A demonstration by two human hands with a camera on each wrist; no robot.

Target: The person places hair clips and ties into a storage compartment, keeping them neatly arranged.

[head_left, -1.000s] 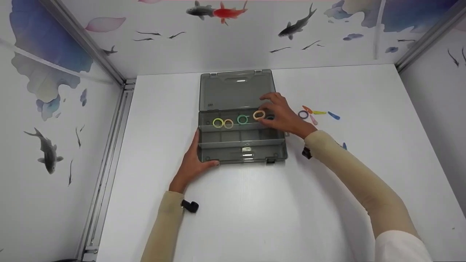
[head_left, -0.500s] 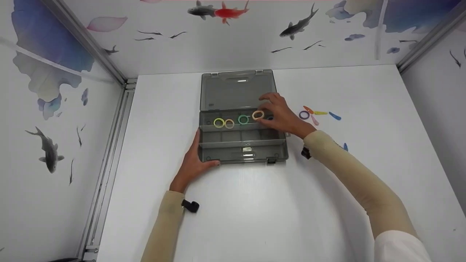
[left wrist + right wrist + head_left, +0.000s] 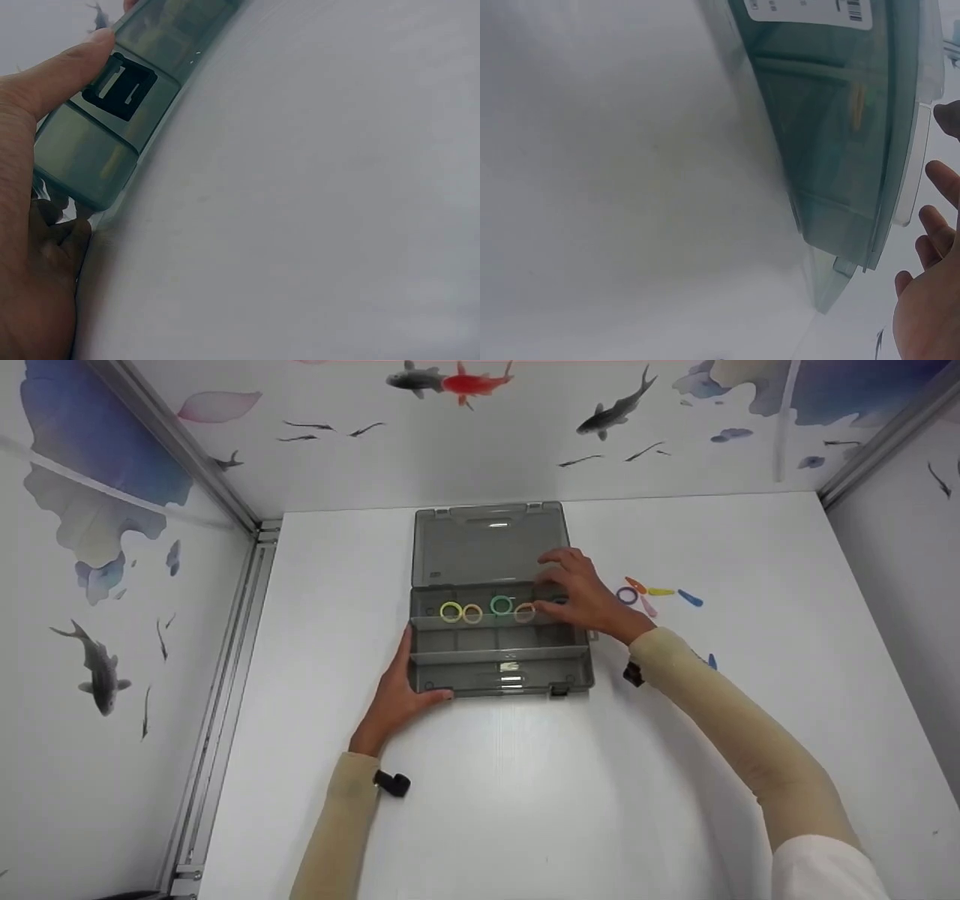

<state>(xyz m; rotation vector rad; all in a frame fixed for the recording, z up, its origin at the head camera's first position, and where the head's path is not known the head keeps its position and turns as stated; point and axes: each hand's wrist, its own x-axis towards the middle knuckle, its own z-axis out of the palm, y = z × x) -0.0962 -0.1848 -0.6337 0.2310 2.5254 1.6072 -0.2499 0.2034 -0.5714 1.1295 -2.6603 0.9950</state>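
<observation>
A grey see-through compartment box [image 3: 480,653] lies with its lid [image 3: 487,544] folded back. My left hand [image 3: 395,697] holds the near left corner, fingers along the side and thumb on the front, beside a dark latch [image 3: 120,86] in the left wrist view. Over the back row is my right hand [image 3: 581,596], its fingers apart. Just left of its fingertips a peach ring [image 3: 525,613], like a hair tie, lies in that row. Further left are a green ring [image 3: 501,605], another peach ring [image 3: 472,614] and a yellow ring [image 3: 451,612]. In the right wrist view the fingers [image 3: 937,225] appear spread beside the box.
On the white table [image 3: 480,795], right of the box, lie a purple ring [image 3: 627,596] and drop-shaped clips: orange [image 3: 635,584], yellow [image 3: 661,592], pink [image 3: 649,607] and blue [image 3: 691,598]. Another blue clip [image 3: 712,661] is partly behind the right sleeve. Printed walls enclose the table.
My right hand has let go of the peach ring, which has dropped into the back row beside the green one. The right fingers have parted. My left hand has stayed on the box corner.
</observation>
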